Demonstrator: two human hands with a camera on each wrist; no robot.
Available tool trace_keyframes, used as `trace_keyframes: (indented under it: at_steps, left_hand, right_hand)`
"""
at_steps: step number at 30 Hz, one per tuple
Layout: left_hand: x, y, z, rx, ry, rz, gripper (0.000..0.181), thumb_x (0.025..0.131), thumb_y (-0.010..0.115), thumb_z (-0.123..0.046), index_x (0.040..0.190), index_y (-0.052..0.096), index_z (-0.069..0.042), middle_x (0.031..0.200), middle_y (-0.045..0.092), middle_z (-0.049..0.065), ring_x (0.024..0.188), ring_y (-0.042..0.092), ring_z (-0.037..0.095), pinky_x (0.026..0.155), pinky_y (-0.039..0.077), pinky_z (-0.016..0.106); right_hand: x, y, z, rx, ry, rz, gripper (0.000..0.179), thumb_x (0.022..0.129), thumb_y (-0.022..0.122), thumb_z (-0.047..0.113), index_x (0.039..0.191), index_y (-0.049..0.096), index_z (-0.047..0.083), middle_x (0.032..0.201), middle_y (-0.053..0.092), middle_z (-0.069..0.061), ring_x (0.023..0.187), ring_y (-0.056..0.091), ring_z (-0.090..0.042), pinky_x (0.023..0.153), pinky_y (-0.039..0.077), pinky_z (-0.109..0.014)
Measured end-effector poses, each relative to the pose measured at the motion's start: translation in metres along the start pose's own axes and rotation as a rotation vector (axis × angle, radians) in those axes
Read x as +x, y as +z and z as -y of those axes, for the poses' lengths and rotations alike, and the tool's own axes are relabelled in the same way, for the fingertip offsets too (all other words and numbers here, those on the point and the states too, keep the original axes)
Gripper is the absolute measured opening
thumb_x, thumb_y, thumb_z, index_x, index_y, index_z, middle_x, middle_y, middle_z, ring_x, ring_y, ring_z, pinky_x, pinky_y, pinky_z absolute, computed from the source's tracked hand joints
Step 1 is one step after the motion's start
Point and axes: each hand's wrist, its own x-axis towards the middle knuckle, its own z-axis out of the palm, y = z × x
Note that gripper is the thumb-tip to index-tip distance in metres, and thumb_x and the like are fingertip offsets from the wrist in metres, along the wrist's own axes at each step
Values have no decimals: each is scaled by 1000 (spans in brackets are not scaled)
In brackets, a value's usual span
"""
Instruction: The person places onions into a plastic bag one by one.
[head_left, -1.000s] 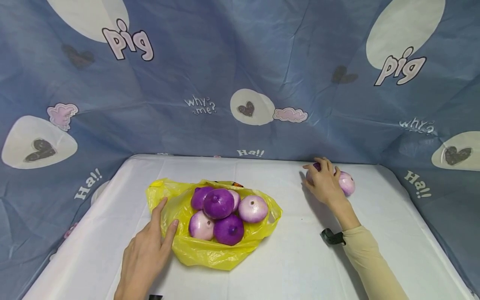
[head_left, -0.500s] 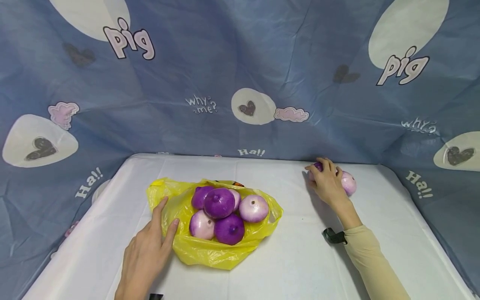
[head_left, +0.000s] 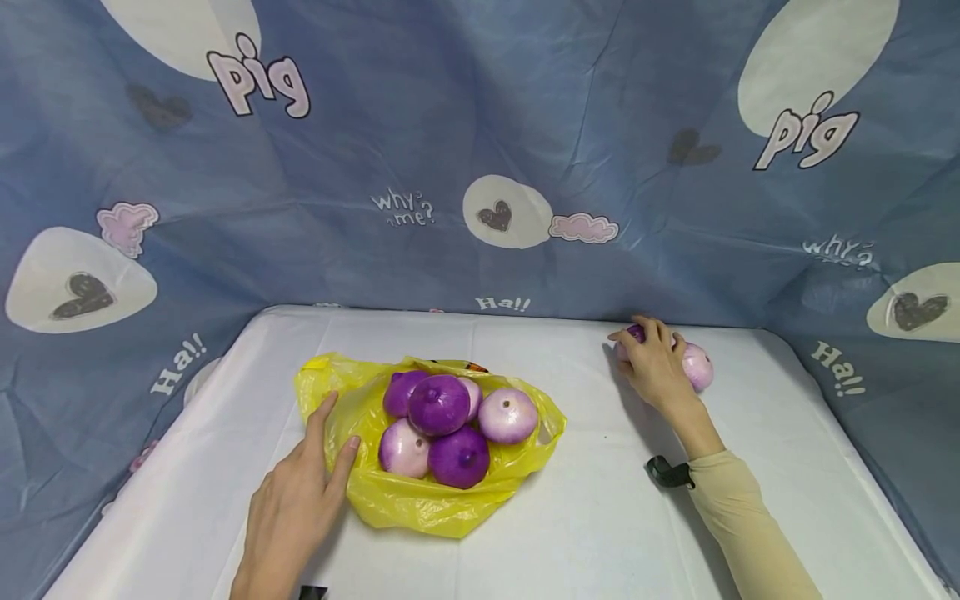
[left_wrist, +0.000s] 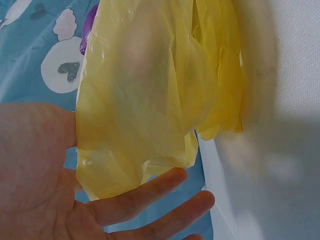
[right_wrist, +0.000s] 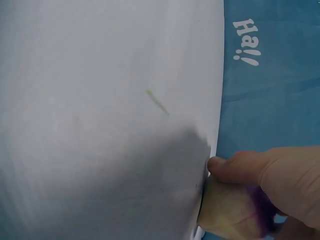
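A yellow plastic bag (head_left: pixel 408 508) lies spread on the table's left-middle, with several purple and pale onions (head_left: pixel 438 405) heaped in its mouth. My left hand (head_left: pixel 296 496) is at the bag's left side, its thumb and forefinger spread and touching the plastic. In the left wrist view the fingers (left_wrist: pixel 150 192) extend straight beneath the bag's edge. At the back right, my right hand (head_left: pixel 652 367) grips a purple-and-white onion (right_wrist: pixel 232 210), its fingers curved over the top. Most of that onion is hidden in the head view. A second, pale onion (head_left: pixel 697 367) sits just to its right.
The white-covered table (head_left: pixel 570 533) ends at the back against a blue printed cloth (head_left: pixel 375 267). The right hand is close to that back edge. A black strap (head_left: pixel 667 472) circles the right wrist.
My right hand has settled slightly to the right over the onion at the back. The left hand and the bag look nearly still.
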Motion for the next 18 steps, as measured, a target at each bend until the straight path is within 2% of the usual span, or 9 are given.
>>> trace_keyframes:
  at_steps: [7,18]
  left_hand:
    - [0,-1,0,0,2,0,68,112,54,-46,170,28,-23,114,76,31,78,74,47,52,48,46]
    - [0,0,0,0,4,0,68,112,54,-46,171,28,-23,115,76,31,77,74,46,52,48,46]
  right_hand:
    - [-1,0,5,4,-2,11,40,95,77,3,134,69,9,157,45,-35,144,40,-63,113,25,-86]
    - [-1,-8,28,17,-41,0,37,99,76,12,136,69,10,157,47,-33,144,42,-61,114,26,-82]
